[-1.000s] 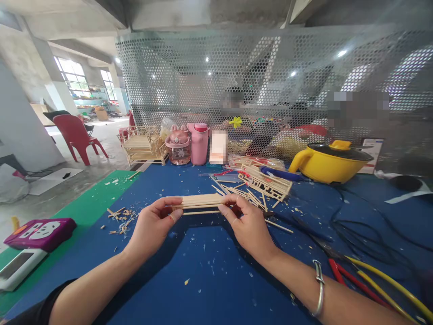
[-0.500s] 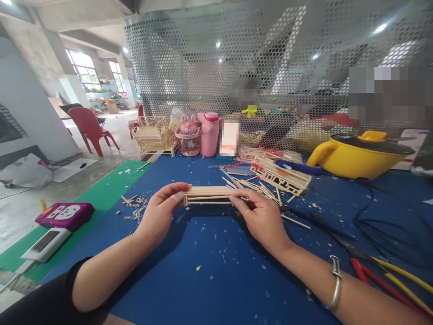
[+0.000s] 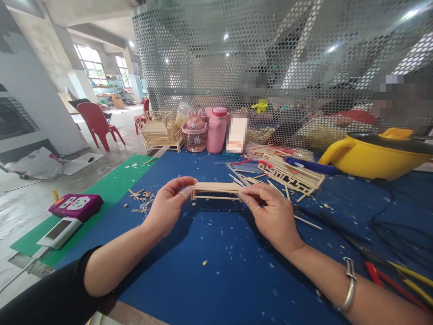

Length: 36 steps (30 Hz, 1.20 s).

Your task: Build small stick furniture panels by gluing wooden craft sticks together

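Observation:
Between my hands, a small bench-like frame of pale wooden sticks (image 3: 216, 187) is held level above the blue table. Its left end is pinched by the thumb and fingers of my left hand (image 3: 169, 203). My right hand (image 3: 269, 212) grips the right end the same way, fingertips hiding that corner. A flat top of sticks shows, with a single rail below it. Behind my right hand lie loose wooden sticks (image 3: 248, 178) and a latticed stick panel (image 3: 297, 174).
Pliers with red and yellow handles (image 3: 402, 280) lie at right, below a yellow pot (image 3: 379, 155). A pink bottle (image 3: 216, 131) and a clear pink-lidded cup (image 3: 195, 135) stand at the back. Wood scraps (image 3: 142, 198) and a purple power strip (image 3: 76, 207) are at left.
The whole view has shifted slightly, so things sit further right in the picture. Both hands keep their hold on the stick frame, which looks tilted a little differently.

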Each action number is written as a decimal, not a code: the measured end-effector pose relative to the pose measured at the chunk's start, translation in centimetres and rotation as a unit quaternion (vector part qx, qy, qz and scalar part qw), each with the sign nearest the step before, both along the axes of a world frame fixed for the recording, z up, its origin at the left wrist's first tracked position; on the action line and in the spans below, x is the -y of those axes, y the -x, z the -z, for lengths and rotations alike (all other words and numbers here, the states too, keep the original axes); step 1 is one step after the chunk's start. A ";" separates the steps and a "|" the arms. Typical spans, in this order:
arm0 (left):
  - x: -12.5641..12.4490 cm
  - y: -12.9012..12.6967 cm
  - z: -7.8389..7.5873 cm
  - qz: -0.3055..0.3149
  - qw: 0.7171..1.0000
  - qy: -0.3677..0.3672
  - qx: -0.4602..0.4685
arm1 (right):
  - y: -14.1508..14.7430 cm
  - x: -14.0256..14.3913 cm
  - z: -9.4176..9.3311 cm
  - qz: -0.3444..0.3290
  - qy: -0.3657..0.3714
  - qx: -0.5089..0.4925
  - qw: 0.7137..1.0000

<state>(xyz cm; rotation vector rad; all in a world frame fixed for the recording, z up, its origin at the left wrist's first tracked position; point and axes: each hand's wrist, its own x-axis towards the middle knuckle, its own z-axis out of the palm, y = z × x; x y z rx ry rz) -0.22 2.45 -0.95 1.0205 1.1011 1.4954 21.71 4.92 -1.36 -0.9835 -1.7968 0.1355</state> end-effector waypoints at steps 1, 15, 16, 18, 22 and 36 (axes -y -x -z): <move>0.0 0.0 0.0 -0.001 1.000 0.001 -0.006 | 0.0 0.0 0.0 -0.001 -0.003 0.003 1.000; -0.3 0.1 0.2 0.004 1.000 -0.010 -0.019 | 0.1 0.0 0.1 0.005 0.002 -0.007 1.000; -0.3 0.1 0.2 0.005 1.000 -0.009 -0.019 | 0.1 0.0 0.1 0.006 0.003 -0.007 1.000; -0.3 0.2 0.2 0.007 1.000 -0.008 -0.019 | 0.2 0.0 0.1 0.007 0.004 -0.007 1.000; -0.3 0.2 0.1 0.004 0.999 -0.011 -0.032 | 0.4 -0.1 0.0 0.005 -0.002 -0.002 1.000; -0.3 0.2 0.2 -0.001 0.999 -0.010 -0.049 | 0.3 0.0 0.0 0.006 0.029 -0.016 0.999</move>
